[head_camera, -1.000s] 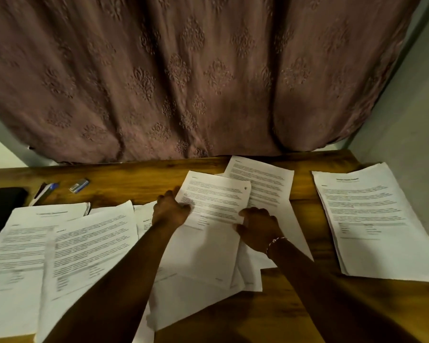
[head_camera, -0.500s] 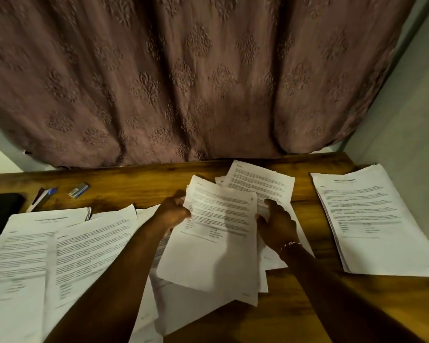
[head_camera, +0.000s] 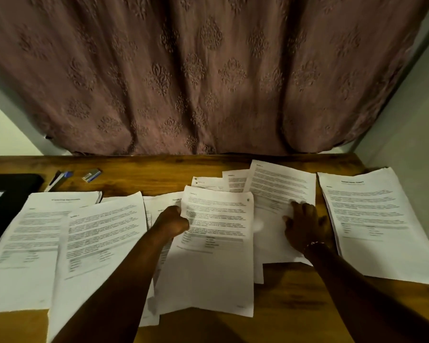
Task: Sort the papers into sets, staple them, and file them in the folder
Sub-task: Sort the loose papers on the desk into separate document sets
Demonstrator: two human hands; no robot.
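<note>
Printed white papers cover the wooden desk. My left hand pinches the left edge of a text sheet lying over the middle pile. My right hand rests with spread fingers flat on another sheet just to the right. More sheets fan out behind these two. One paper set lies at the right, two others at the left and left of centre. A small stapler sits at the back left. The black folder lies at the far left edge.
A pen and a marker lie beside the stapler. A patterned mauve curtain hangs behind the desk. A grey wall closes the right side. Bare wood shows along the desk's near edge.
My left hand has drawn the text sheet leftward and down onto the middle pile. My right hand let go of its edge and moved right, flat onto the neighbouring sheet.
</note>
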